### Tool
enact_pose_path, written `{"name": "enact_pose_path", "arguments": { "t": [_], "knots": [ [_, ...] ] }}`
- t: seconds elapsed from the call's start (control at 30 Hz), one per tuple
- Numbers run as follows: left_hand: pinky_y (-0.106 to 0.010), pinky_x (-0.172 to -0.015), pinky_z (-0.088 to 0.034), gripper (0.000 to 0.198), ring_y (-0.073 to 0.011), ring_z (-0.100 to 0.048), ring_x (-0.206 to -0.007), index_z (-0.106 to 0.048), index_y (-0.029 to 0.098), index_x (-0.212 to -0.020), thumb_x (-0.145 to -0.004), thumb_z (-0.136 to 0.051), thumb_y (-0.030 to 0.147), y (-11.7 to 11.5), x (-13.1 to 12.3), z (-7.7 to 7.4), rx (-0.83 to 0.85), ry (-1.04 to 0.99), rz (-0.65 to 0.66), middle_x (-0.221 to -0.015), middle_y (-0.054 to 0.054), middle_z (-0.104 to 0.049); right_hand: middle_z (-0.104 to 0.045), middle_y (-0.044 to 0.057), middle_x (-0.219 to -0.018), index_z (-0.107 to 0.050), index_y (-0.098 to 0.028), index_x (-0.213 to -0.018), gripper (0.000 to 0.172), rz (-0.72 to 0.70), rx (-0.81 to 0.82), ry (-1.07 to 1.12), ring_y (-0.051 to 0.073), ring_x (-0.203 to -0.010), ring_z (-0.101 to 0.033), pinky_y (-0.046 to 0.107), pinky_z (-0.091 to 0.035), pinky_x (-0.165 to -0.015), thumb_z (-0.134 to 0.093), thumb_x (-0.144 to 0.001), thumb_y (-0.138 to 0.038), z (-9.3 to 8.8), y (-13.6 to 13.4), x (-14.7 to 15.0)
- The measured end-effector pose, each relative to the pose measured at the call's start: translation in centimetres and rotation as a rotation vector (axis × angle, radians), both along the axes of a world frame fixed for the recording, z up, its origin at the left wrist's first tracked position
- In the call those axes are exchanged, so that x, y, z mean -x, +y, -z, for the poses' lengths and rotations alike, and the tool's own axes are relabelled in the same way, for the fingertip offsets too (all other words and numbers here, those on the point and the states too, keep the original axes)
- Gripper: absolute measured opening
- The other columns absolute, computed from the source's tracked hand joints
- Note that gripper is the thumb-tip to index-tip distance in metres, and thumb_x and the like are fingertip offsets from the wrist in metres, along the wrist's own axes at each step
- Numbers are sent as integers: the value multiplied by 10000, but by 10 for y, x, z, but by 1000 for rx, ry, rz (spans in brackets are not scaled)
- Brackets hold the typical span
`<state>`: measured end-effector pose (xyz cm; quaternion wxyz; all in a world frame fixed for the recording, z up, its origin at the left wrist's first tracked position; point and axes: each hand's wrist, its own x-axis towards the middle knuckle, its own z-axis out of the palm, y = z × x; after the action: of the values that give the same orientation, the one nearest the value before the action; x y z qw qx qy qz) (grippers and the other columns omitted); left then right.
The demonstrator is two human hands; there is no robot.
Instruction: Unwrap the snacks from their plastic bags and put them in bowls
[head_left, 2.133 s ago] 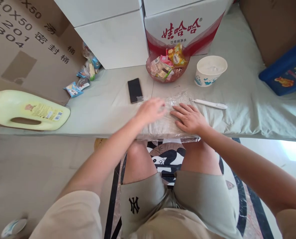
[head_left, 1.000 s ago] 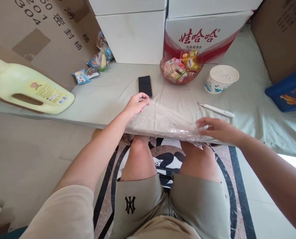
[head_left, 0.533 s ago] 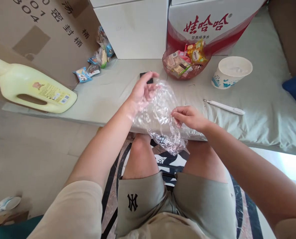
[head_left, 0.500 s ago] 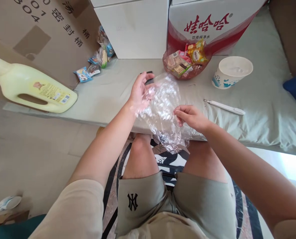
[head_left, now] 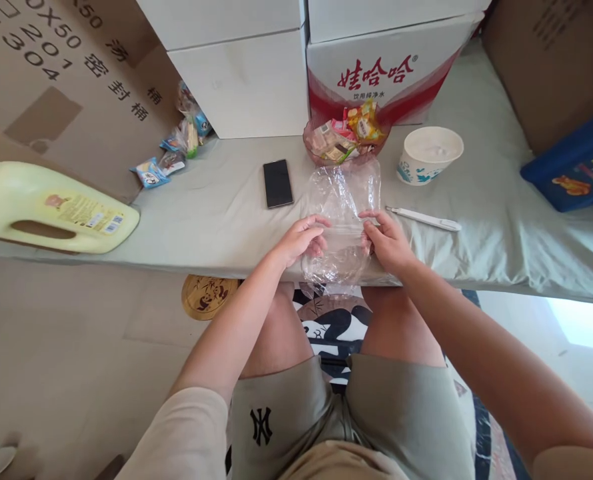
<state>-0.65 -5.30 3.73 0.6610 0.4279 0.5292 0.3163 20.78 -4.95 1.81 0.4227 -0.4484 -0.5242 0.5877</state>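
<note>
A clear, crinkled plastic bag (head_left: 344, 193) lies over the front of the cloth-covered surface, its lower end hanging past the edge above my knees. My left hand (head_left: 305, 239) pinches the bag's left side, and my right hand (head_left: 384, 239) grips its right side, so the plastic is stretched flat between them. Behind the bag stands a pink glass bowl (head_left: 316, 155) of wrapped snacks. A black phone (head_left: 278, 183) lies to the left of the bag. To the right is a white-handled tool (head_left: 426, 219) with a thin tip, in front of a paper cup (head_left: 429, 157).
White cartons (head_left: 246, 87) and a red-and-white carton (head_left: 376, 73) stand at the back. A yellow jug (head_left: 91, 207) lies at the left beside a brown box (head_left: 91, 87) and small snack packets (head_left: 150, 173). A blue container (head_left: 576, 167) is at the right.
The bag has been lowered from a raised bunch and spread flatter. My left hand has moved down and closed on its side, uncovering the phone. The view has shifted.
</note>
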Motion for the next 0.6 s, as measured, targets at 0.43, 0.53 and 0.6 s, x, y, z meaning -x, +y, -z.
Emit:
{"name": "enact_pose_path", "arguments": {
  "t": [0.43,0.53,0.6],
  "knots": [
    [-281,-552,-527,465,-177,-661,-544,-619,166,-608,-821,-529,570,7,18,8,133,-265,-69,-599,-82,-663,-635,84,-874,-724,-245,-684,491,-228,-170,-103,258,-884,-580,422,-480,-865,-491,-875,-632,5,-7,-21],
    [-248,-523,-486,521,-153,-644,-534,-581,171,-590,-789,-608,651,5,13,11,80,-182,-55,-578,-50,-629,-608,89,-802,-655,-236,-600,688,-193,-123,-127,231,-763,-547,422,-476,-815,-330,-928,-746,7,-9,-19],
    [-220,-522,-460,428,-124,-627,-536,-556,173,-640,-718,-757,542,1,9,13,-4,-121,-30,-584,-13,-618,-594,76,-818,-613,-228,-606,585,-149,-173,-180,217,-781,-549,411,-472,-839,-475,-909,-709,8,-9,-17]
  ]
}}
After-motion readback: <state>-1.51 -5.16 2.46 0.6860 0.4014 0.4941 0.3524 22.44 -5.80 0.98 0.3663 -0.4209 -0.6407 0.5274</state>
